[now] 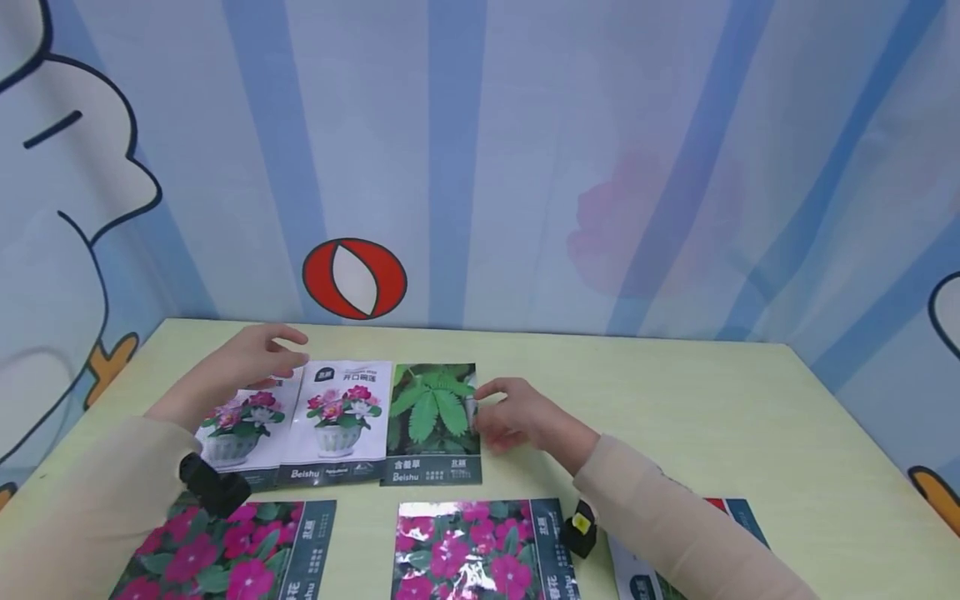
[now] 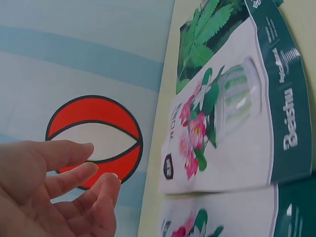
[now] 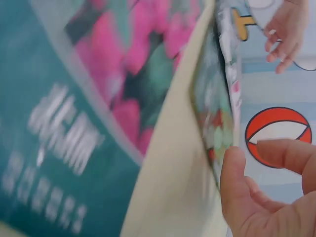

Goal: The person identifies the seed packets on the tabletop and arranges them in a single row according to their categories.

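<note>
My left hand hovers above the top of the left white flowerpot packet, its fingers loosely bent and holding nothing. Beside that packet lies a second white one, whose flowers and dark band show in the left wrist view. A green leaf packet lies against its right side. At the green packet's right edge is my right hand, thumb and forefinger apart in the right wrist view; whether the thumb touches the edge cannot be told.
Two pink-flower packets lie nearer on the pale yellow table. Another packet is partly under the right sleeve. A striped blue curtain stands behind the table's back edge.
</note>
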Demonstrator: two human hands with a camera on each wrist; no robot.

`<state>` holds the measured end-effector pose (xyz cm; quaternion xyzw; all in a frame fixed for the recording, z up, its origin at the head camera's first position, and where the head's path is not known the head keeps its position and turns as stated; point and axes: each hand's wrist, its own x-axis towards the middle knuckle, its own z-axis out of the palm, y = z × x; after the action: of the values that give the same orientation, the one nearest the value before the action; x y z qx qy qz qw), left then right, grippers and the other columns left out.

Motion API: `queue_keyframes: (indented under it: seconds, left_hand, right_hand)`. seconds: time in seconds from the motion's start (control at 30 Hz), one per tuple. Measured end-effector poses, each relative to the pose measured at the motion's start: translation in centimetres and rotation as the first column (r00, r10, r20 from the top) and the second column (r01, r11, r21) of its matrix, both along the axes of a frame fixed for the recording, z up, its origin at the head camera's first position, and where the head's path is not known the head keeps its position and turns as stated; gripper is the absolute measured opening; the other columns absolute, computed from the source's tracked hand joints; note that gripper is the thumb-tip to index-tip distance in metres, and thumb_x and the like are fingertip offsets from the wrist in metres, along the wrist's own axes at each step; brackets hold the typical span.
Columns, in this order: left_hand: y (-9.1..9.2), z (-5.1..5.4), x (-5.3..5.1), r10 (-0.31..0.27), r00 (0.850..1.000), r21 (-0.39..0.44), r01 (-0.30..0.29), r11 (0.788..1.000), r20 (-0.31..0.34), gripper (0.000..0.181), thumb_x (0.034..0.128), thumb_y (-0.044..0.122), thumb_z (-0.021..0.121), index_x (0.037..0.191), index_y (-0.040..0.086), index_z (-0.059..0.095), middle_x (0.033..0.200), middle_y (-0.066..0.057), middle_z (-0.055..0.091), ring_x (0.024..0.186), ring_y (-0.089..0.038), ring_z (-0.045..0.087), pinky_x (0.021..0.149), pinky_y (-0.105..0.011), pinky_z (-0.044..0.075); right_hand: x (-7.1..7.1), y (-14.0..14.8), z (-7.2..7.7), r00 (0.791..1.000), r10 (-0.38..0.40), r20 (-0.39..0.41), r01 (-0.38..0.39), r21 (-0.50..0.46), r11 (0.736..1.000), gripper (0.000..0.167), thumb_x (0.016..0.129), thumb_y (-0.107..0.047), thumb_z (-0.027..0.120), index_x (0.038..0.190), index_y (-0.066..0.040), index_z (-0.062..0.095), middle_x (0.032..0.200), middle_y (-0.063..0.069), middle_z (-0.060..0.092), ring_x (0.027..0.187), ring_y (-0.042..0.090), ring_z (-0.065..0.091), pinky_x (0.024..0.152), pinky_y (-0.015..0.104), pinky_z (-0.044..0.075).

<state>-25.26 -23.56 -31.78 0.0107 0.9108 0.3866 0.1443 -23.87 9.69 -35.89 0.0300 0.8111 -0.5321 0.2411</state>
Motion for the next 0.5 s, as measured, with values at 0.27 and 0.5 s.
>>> queue_keyframes:
  seconds: [0.27, 0.5]
  left_hand:
    - [-4.4, -0.5, 1.8, 0.025, 0.999, -0.078, -0.022, 0.997, 0.036, 0.064, 0.0911, 0.036, 0.057, 0.135, -0.005, 0.035, 0.126, -0.032, 0.042, 0.104, -0.039, 0.053, 0.082, -0.048, 0.049]
    - [-9.4, -0.5, 5.4, 0.034, 0.990, -0.141, -0.014, 0.990, 0.134, 0.071, 0.0922, 0.041, 0.055, 0.132, -0.014, 0.033, 0.122, -0.038, 0.043, 0.100, -0.040, 0.054, 0.075, -0.042, 0.052]
  right_hand:
    - [1.5, -0.1, 0.6, 0.993, -0.073, 0.093, 0.088, -0.170, 0.981, 0.037, 0.085, 0.001, 0.060, 0.122, 0.000, 0.055, 0.094, 0.016, 0.065, 0.074, 0.020, 0.064, 0.062, 0.031, 0.056]
    - [3.7, -0.5, 0.4, 0.989, 0.068, 0.128, -0.027, -0.302, 0.953, 0.042, 0.088, 0.001, 0.056, 0.130, 0.003, 0.048, 0.103, 0.020, 0.064, 0.087, 0.023, 0.065, 0.071, 0.034, 0.056]
